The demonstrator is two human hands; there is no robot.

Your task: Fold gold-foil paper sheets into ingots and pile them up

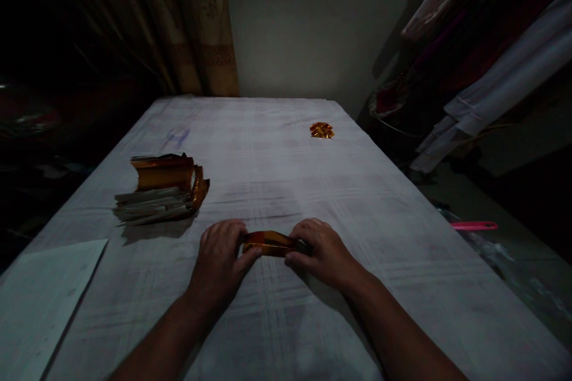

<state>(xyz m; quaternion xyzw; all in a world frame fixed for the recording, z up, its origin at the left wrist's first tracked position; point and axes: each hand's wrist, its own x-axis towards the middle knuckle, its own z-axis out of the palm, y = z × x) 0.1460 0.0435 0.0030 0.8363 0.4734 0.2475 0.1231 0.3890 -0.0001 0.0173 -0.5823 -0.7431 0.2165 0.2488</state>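
A small gold foil strip (269, 243) lies on the white cloth-covered table (277, 161) right in front of me. My left hand (221, 256) pinches its left end with curled fingers, and my right hand (319, 250) grips its right end. A curled stack of gold foil sheets (163, 189) sits to the left, about a hand's width beyond my left hand. A small pile of folded gold pieces (322, 130) rests far off on the right side of the table.
A white paper sheet (42, 297) lies at the table's near left corner. Curtains (196, 24) hang behind the table at the left. Clothes (491, 59) hang at the right. A pink object (474, 225) lies on the floor right of the table.
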